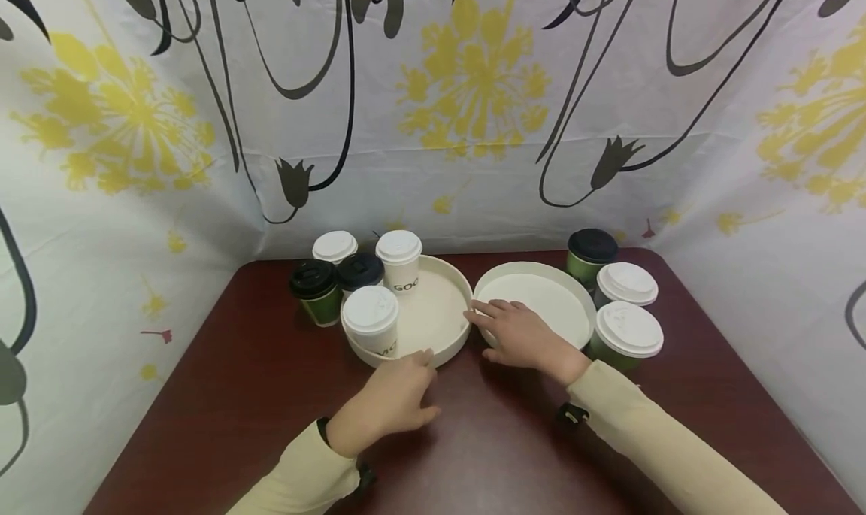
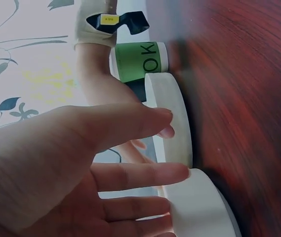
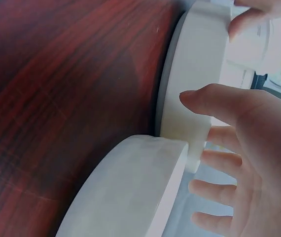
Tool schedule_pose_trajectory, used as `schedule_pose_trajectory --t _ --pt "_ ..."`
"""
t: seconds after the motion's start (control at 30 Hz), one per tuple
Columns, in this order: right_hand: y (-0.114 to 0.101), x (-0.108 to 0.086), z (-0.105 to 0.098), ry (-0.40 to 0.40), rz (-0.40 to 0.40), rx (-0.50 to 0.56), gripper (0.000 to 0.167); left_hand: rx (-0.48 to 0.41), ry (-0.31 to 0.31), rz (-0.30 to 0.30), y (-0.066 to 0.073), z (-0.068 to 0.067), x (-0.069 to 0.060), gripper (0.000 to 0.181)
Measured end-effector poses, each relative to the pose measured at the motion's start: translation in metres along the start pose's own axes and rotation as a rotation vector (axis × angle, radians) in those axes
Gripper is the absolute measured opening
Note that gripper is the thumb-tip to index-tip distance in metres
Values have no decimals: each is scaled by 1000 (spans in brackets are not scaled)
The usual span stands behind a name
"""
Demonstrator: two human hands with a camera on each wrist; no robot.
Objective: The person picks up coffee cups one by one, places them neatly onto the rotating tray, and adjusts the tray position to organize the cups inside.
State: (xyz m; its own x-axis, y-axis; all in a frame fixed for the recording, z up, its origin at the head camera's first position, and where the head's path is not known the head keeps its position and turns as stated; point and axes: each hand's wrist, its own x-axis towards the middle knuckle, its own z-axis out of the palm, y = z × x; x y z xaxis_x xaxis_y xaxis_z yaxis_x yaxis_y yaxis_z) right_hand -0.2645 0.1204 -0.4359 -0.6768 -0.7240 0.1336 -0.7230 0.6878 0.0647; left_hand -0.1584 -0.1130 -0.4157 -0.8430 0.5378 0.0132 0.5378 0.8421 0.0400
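Two round white trays stand side by side, the left tray (image 1: 440, 304) and the right tray (image 1: 534, 282). My left hand (image 1: 389, 398) is at the left tray's front rim, fingers straight, with the fingertips at its outer wall (image 2: 199, 207). My right hand (image 1: 521, 338) reaches over the left side of the right tray, fingers spread and extended near where the trays meet; nothing is gripped. Inside the left tray are a white-lidded paper cup (image 1: 399, 263) and a nearer white-lidded cup (image 1: 370, 323). The right tray's visible floor holds no cup.
Left of the left tray stand a green cup with a black lid (image 1: 314, 289), a dark-lidded cup (image 1: 360, 271) and a white-lidded cup (image 1: 334, 246). Right of the right tray are a black-lidded green cup (image 1: 591, 252) and two white-lidded cups (image 1: 628, 334). A patterned curtain (image 1: 473, 184) borders the brown table (image 1: 487, 455).
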Motion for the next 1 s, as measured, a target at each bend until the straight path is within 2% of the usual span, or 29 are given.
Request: schedule_pose_trajectory --t 0.23,0.47,0.73,1.0 --pt "6 1 0 -9 4 15 72 -8 -29 -37 -1 -5 -8 29" --pt "6 2 -3 -24 -3 31 73 -74 -27 -32 -10 -9 -12 27" --pt "4 3 -5 -42 17 35 73 -102 11 -15 -15 -14 -16 25" --pt "4 4 -3 -48 18 26 72 -123 9 -56 -18 -16 -22 26"
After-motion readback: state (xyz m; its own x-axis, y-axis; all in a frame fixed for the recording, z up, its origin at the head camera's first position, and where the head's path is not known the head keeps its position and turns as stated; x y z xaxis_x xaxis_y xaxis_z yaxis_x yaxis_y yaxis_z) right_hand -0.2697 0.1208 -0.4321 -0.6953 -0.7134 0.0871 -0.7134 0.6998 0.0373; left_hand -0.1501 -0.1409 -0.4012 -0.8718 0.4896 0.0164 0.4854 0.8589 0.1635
